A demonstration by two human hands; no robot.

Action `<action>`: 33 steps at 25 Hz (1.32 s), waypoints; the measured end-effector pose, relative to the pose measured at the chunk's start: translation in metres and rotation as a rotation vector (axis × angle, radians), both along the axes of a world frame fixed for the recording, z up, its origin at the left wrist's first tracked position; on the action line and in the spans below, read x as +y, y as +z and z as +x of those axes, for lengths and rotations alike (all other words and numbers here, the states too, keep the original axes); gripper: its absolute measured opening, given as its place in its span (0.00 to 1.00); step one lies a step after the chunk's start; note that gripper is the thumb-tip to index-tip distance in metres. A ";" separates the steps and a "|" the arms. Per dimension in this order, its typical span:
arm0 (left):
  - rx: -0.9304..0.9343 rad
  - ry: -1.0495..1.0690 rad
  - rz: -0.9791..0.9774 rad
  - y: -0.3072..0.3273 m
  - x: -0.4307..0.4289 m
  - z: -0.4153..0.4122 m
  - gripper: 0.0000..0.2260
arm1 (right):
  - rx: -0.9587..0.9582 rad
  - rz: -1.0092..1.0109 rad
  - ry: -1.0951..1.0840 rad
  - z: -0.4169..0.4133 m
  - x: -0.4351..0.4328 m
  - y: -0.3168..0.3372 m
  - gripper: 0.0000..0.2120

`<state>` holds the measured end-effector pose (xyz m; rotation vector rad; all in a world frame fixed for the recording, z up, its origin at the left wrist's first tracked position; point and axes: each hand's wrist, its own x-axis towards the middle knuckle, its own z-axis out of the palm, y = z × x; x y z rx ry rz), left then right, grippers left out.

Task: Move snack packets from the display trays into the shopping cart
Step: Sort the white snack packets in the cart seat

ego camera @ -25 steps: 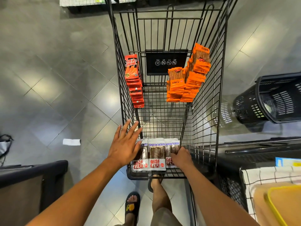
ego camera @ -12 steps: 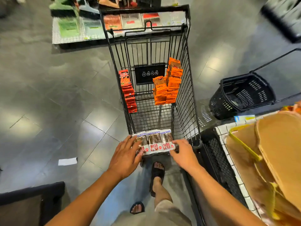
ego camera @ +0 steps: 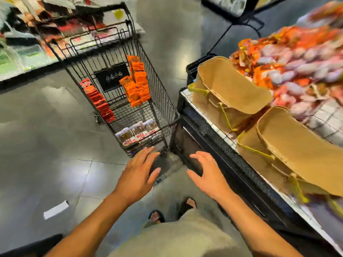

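A black wire shopping cart (ego camera: pixel 163 101) stands ahead on the grey floor. Inside it, white-and-brown snack packets (ego camera: pixel 137 133) lie at the near end, a red stack (ego camera: pixel 98 101) leans on the left wall, and orange stacks (ego camera: pixel 137 84) stand toward the far right. My left hand (ego camera: pixel 139 173) hovers below the cart's near end, fingers spread, holding nothing. My right hand (ego camera: pixel 207 173) hovers beside it, also empty, in front of the display stand. Two tan cardboard trays (ego camera: pixel 228 84) sit on the display at right, behind them a blurred heap of orange and pale packets (ego camera: pixel 297 67).
The black display stand (ego camera: pixel 222 151) fills the right side, close to the cart. A white paper slip (ego camera: pixel 55 212) lies on the floor at left. A low shelf of goods (ego camera: pixel 27 52) runs behind the cart. My sandalled feet (ego camera: pixel 156 216) are below.
Both hands have let go of the white-and-brown packets and pulled back out of the cart. The view has swung right, bringing the display trays and packet heap into sight.
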<state>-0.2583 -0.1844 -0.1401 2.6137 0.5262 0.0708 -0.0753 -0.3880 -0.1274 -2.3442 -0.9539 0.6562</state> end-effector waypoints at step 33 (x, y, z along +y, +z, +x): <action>-0.238 -0.573 0.228 0.073 -0.467 0.258 0.24 | -0.107 -0.600 -0.110 0.163 -0.501 0.081 0.30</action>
